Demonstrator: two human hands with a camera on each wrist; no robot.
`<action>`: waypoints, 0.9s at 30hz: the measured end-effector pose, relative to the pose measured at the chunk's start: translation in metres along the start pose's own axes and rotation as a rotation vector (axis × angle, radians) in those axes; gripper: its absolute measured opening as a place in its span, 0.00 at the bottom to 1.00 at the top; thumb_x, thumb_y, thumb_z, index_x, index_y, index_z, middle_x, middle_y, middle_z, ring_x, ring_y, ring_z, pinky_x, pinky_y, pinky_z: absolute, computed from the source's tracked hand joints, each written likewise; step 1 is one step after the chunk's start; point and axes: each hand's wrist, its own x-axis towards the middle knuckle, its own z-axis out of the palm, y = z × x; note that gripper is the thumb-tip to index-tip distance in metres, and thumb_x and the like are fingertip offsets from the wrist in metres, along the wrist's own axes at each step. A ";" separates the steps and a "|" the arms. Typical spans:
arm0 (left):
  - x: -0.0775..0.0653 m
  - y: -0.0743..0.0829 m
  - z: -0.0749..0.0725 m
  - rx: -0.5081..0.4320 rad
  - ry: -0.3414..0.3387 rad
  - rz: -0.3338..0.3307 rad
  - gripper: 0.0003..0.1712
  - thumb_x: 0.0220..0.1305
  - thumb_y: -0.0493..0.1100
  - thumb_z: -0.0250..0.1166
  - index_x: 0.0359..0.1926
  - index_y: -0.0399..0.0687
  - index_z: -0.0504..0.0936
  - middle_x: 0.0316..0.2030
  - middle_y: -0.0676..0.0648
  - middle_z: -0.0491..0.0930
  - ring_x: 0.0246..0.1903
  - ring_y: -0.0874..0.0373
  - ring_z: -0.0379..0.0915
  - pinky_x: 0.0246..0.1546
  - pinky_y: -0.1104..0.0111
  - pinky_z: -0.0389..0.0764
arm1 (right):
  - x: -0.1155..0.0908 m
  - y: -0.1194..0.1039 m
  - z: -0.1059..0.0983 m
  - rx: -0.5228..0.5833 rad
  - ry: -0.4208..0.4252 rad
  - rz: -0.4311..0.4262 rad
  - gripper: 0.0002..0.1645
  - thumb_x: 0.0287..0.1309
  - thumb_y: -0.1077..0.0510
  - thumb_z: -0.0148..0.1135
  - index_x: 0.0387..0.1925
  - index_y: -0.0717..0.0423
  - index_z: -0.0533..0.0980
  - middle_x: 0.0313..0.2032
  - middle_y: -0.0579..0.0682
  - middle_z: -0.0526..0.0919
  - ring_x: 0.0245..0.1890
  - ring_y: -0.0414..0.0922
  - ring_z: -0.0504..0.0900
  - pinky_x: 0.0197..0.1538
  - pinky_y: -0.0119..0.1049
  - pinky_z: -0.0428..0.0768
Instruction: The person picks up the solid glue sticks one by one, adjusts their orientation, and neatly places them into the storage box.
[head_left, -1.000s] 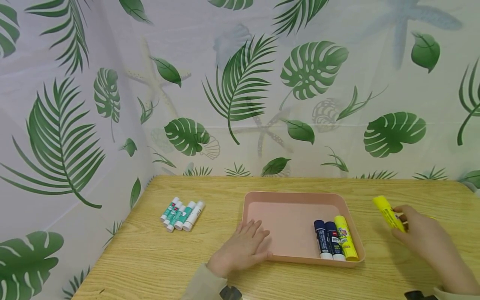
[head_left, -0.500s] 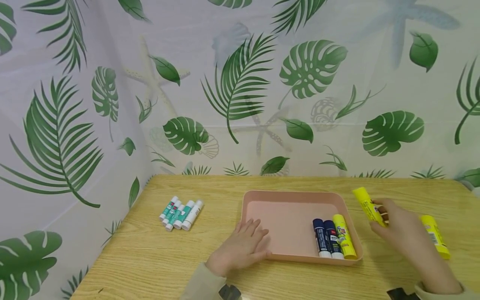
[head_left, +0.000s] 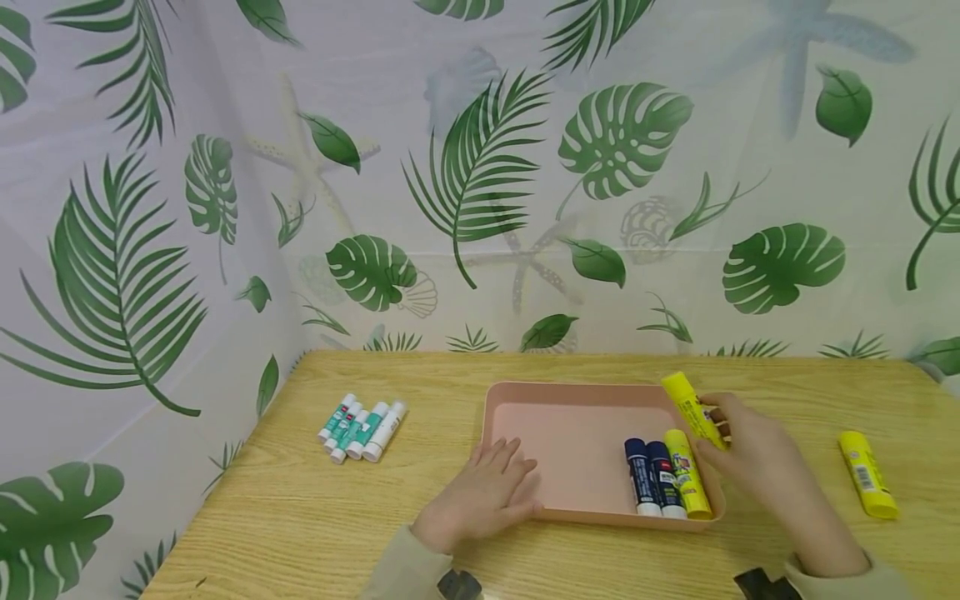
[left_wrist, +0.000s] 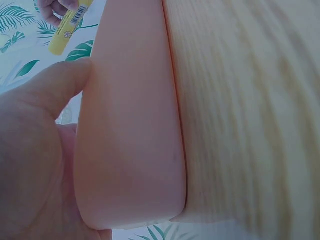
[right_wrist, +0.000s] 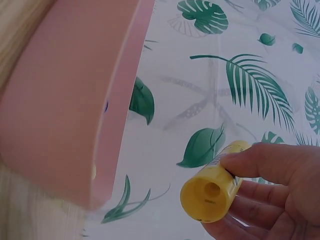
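Observation:
My right hand [head_left: 757,446] pinches a yellow glue stick [head_left: 693,408] between thumb and fingers, holding it tilted above the right rim of a pink tray [head_left: 555,417]. In the right wrist view the hollow base of that glue stick [right_wrist: 207,197] faces the camera. My left hand [head_left: 483,492] lies with straight fingers over the tray's front left corner, and its thumb [left_wrist: 75,75] touches the rim in the left wrist view. Inside the tray, at the right end, two dark blue glue sticks [head_left: 643,479] lie beside another yellow glue stick [head_left: 686,475].
Several small green and white glue sticks [head_left: 363,429] lie grouped on the wooden table [head_left: 300,517] to the left. One more yellow glue stick [head_left: 868,475] lies at the far right. A leaf-patterned cloth [head_left: 480,208] hangs behind the table.
My right hand has carried the yellow glue stick leftward, from right of the tray to over its rim. The yellow glue stick at far right has come into full view. My left hand has stayed put.

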 end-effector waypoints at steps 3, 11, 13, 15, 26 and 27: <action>0.000 0.000 0.000 0.002 0.001 -0.002 0.32 0.64 0.61 0.43 0.62 0.49 0.61 0.65 0.41 0.50 0.64 0.47 0.41 0.61 0.52 0.45 | 0.002 -0.009 0.003 0.017 0.001 -0.011 0.31 0.47 0.65 0.62 0.52 0.71 0.62 0.41 0.70 0.73 0.38 0.60 0.74 0.36 0.51 0.75; -0.001 0.000 0.000 -0.001 0.006 0.003 0.31 0.64 0.60 0.44 0.62 0.48 0.62 0.64 0.40 0.51 0.64 0.46 0.43 0.60 0.51 0.45 | 0.008 -0.031 0.013 0.053 0.027 -0.047 0.33 0.45 0.66 0.63 0.55 0.68 0.63 0.43 0.67 0.74 0.38 0.58 0.75 0.37 0.50 0.76; -0.001 0.000 0.000 -0.004 0.002 0.003 0.31 0.64 0.60 0.43 0.62 0.48 0.62 0.65 0.40 0.51 0.64 0.46 0.42 0.60 0.51 0.45 | 0.009 -0.036 0.015 0.061 0.028 -0.051 0.33 0.45 0.66 0.62 0.55 0.67 0.63 0.42 0.67 0.74 0.38 0.58 0.75 0.36 0.49 0.77; -0.001 0.000 0.001 -0.006 -0.002 0.001 0.31 0.64 0.60 0.43 0.62 0.48 0.61 0.65 0.40 0.50 0.64 0.46 0.42 0.60 0.51 0.44 | 0.010 -0.040 0.017 0.067 0.030 -0.054 0.33 0.45 0.66 0.63 0.55 0.67 0.63 0.42 0.66 0.74 0.38 0.57 0.75 0.35 0.48 0.77; 0.001 -0.001 0.002 -0.009 -0.004 -0.001 0.32 0.64 0.61 0.42 0.63 0.48 0.61 0.65 0.40 0.50 0.64 0.46 0.41 0.61 0.52 0.44 | 0.012 -0.045 0.026 0.088 0.063 -0.098 0.33 0.43 0.69 0.64 0.54 0.67 0.64 0.41 0.64 0.74 0.35 0.53 0.75 0.33 0.45 0.78; 0.001 -0.001 0.002 -0.010 -0.004 -0.002 0.32 0.64 0.61 0.43 0.63 0.48 0.61 0.65 0.40 0.50 0.64 0.46 0.41 0.61 0.52 0.44 | 0.012 -0.044 0.027 0.091 0.068 -0.109 0.33 0.42 0.69 0.64 0.54 0.67 0.64 0.42 0.63 0.74 0.35 0.53 0.75 0.33 0.44 0.78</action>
